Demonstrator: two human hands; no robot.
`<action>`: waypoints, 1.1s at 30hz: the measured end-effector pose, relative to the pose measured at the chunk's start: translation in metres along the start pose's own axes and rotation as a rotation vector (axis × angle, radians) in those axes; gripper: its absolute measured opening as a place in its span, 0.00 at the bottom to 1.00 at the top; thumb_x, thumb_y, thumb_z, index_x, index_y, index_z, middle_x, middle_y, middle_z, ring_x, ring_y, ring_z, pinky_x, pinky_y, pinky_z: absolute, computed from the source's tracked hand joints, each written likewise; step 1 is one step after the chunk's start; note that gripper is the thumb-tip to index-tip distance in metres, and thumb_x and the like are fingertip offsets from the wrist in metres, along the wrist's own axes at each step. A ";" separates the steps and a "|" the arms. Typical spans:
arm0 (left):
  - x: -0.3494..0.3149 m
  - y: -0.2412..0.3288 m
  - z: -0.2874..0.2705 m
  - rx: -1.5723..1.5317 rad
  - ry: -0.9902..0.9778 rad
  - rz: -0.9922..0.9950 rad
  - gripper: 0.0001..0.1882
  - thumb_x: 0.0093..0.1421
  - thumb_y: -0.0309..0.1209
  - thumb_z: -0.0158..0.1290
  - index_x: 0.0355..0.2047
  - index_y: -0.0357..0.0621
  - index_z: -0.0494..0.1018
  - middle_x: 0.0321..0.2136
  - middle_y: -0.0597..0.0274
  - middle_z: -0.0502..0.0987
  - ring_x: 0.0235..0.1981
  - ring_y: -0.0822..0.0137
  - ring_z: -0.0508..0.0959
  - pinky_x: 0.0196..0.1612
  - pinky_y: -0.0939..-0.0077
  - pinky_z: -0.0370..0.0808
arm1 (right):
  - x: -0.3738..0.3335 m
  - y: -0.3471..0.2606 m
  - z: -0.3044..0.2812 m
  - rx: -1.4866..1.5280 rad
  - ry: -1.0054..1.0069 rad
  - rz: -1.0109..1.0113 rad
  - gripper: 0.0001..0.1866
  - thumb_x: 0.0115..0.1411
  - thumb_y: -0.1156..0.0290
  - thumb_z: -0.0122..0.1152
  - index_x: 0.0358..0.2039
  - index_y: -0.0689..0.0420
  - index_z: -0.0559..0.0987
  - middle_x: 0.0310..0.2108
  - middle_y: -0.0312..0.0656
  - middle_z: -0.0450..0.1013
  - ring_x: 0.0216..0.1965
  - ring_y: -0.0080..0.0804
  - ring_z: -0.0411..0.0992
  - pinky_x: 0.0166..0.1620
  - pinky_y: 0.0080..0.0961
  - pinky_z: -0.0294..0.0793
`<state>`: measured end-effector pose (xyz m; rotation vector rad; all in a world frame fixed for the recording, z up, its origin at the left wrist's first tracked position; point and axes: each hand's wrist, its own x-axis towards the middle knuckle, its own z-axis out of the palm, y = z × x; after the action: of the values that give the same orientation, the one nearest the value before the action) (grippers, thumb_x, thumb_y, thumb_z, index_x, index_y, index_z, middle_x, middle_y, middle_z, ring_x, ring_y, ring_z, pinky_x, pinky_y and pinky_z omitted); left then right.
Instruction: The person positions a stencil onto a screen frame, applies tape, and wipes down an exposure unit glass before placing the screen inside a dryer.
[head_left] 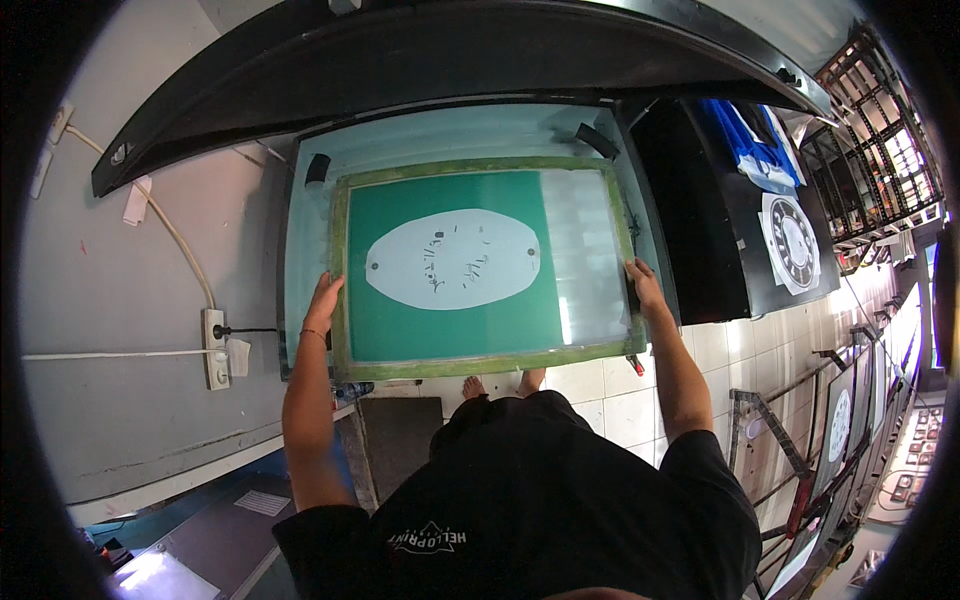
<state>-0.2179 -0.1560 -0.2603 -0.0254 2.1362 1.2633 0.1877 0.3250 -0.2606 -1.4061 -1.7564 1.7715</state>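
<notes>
A screen-printing frame (470,165) with green-stained edges lies level between my hands, over the pale blue glass bed (430,132) of a dark box. Green coating (400,338) covers most of its mesh, and a bare whitish strip (590,240) runs down the right. In the green sits a pale oval (450,265) with small dark marks and a dot at either end. My left hand (324,303) is closed on the frame's left edge. At the right edge, my right hand (645,285) grips the frame too. Whether the frame touches the glass cannot be told.
A long black raised lid (450,55) spans the far side. Two black pads (318,168) lie at the bed's far corners. To the right, a black cabinet (700,230) carries blue-and-white cloth and a printed sheet (790,243). A power strip (215,350) hangs on the left wall.
</notes>
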 end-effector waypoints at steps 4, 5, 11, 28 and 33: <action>0.019 -0.019 -0.003 -0.027 0.011 -0.041 0.35 0.56 0.46 0.44 0.58 0.37 0.52 0.58 0.50 0.55 0.57 0.53 0.56 0.56 0.60 0.56 | 0.027 0.031 0.017 0.030 -0.042 -0.041 0.30 0.55 0.61 0.52 0.55 0.64 0.61 0.51 0.47 0.64 0.53 0.33 0.60 0.54 0.24 0.55; 0.022 -0.023 -0.001 0.014 0.058 -0.049 0.34 0.56 0.46 0.44 0.57 0.37 0.53 0.57 0.49 0.56 0.57 0.53 0.57 0.55 0.60 0.57 | 0.032 0.036 0.018 0.033 -0.056 -0.060 0.28 0.56 0.62 0.52 0.54 0.64 0.63 0.50 0.46 0.65 0.52 0.33 0.61 0.54 0.24 0.56; 0.040 -0.047 0.002 0.028 0.141 0.020 0.31 0.56 0.44 0.43 0.54 0.35 0.59 0.52 0.47 0.64 0.53 0.54 0.63 0.53 0.65 0.59 | 0.038 0.040 0.029 -0.042 -0.009 -0.082 0.24 0.56 0.63 0.50 0.51 0.64 0.67 0.45 0.44 0.69 0.48 0.31 0.64 0.52 0.22 0.57; -0.029 -0.049 0.082 0.644 0.539 0.640 0.20 0.52 0.32 0.49 0.46 0.41 0.66 0.41 0.46 0.66 0.43 0.47 0.66 0.46 0.56 0.61 | 0.055 -0.002 0.117 -0.654 -0.051 -0.585 0.21 0.50 0.64 0.55 0.44 0.60 0.71 0.39 0.55 0.70 0.45 0.47 0.65 0.49 0.35 0.65; -0.168 -0.052 0.179 0.415 0.010 0.698 0.19 0.51 0.29 0.50 0.45 0.39 0.66 0.39 0.48 0.65 0.41 0.48 0.65 0.46 0.58 0.62 | 0.057 -0.030 0.191 -0.969 -0.149 -0.600 0.16 0.50 0.62 0.53 0.34 0.60 0.77 0.34 0.50 0.73 0.39 0.45 0.70 0.44 0.35 0.69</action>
<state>0.0247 -0.0925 -0.2691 0.9593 2.4677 1.1260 0.0011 0.2589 -0.2993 -0.7919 -2.9031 0.7133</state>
